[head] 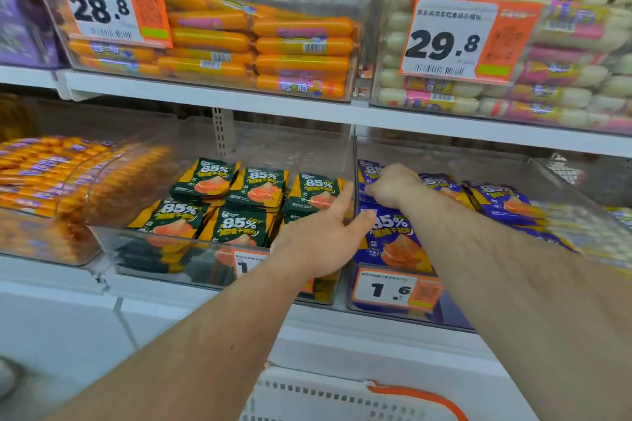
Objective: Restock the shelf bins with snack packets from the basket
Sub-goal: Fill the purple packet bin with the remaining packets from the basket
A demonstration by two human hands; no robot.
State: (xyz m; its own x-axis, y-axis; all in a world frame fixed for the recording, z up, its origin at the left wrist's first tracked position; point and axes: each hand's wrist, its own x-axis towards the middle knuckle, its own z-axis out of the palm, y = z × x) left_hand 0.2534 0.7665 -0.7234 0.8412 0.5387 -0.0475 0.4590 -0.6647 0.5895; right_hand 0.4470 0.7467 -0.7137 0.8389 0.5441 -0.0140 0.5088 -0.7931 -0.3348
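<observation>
Right hand point(393, 189) reached into the clear bin point(444, 313), fingers curled on blue packets point(393, 236). Left hand point(319, 239) held flat and relaxed against the divider, green packets point(236, 198) just left of it. Basket point(342, 396) below both forearms.

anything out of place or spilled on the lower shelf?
Nothing spilled or damaged. Green packets sit in loose overlapping rows in the middle bin; purple packets are in the right bin, where the right hand reaches. Left hand is at the divider.
</observation>
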